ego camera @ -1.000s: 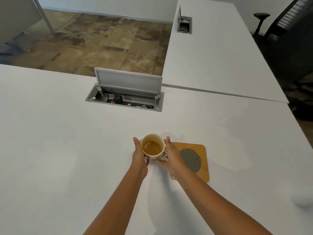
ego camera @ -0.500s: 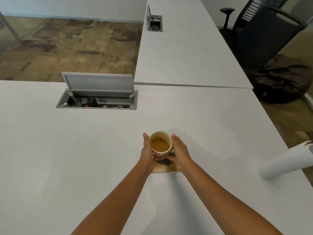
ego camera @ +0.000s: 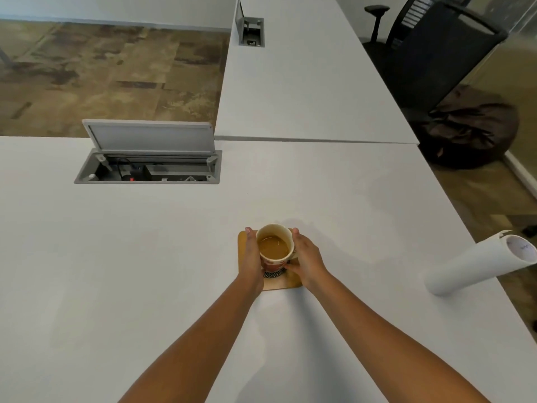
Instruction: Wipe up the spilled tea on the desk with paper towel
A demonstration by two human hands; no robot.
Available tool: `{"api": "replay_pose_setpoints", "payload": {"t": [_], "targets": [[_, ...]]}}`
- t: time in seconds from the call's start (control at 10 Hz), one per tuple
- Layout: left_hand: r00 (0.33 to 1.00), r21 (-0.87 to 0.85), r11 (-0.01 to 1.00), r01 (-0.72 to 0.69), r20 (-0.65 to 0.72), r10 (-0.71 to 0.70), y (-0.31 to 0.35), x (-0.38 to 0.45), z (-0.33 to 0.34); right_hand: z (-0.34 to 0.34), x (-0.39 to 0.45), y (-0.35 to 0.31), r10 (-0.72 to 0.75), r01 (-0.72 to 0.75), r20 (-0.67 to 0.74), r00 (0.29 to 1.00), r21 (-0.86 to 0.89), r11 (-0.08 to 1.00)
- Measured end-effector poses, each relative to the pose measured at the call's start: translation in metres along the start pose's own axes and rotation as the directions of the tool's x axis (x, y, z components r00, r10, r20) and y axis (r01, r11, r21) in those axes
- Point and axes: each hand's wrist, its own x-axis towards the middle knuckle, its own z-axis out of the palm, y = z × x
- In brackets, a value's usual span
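While both my left hand (ego camera: 252, 258) and right hand (ego camera: 306, 257) cup the tea mug (ego camera: 275, 248) over the coaster (ego camera: 243, 242), I'd lower it level; paper towel roll (ego camera: 479, 264) lies well right of my right hand.

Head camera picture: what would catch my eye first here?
A cup of brown tea sits mid-desk over a wooden coaster, cupped between the left hand and right hand. A white paper towel roll lies at the desk's right edge, and an open cable hatch is set in the desk farther back left.
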Motion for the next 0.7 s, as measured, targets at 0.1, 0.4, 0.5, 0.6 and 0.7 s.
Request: {"api": "replay_pose_setpoints", "payload": {"t": [0.1, 0.4, 0.5, 0.6, 0.7], "targets": [[1.000, 0.026, 1.000, -0.007, 0.010, 0.007, 0.000, 0.001, -0.001, -0.001, 0.001, 0.000, -0.004, 0.004, -0.007, 1.000, -0.012, 1.000], [0.994, 0.178, 0.979, -0.095, 0.064, 0.085, 0.003, -0.004, -0.020, 0.001, 0.002, 0.002, -0.100, 0.089, -0.072, 0.992, -0.148, 0.985], [0.964, 0.360, 0.898, -0.253, 0.016, 0.266, -0.001, -0.005, -0.030, -0.006, -0.001, 0.010, -0.368, 0.306, -0.052, 0.928, -0.457, 0.835], [0.848, 0.661, 0.665, -0.347, -0.082, 0.524, 0.002, -0.010, -0.038, -0.017, -0.010, 0.010, -0.525, 0.381, 0.017, 0.851, -0.708, 0.595], [0.720, 0.900, 0.215, -0.380, 0.142, 0.679, 0.006, -0.014, -0.051, -0.028, -0.012, 0.001, -0.651, 0.390, 0.093, 0.753, -0.861, 0.328]]}}
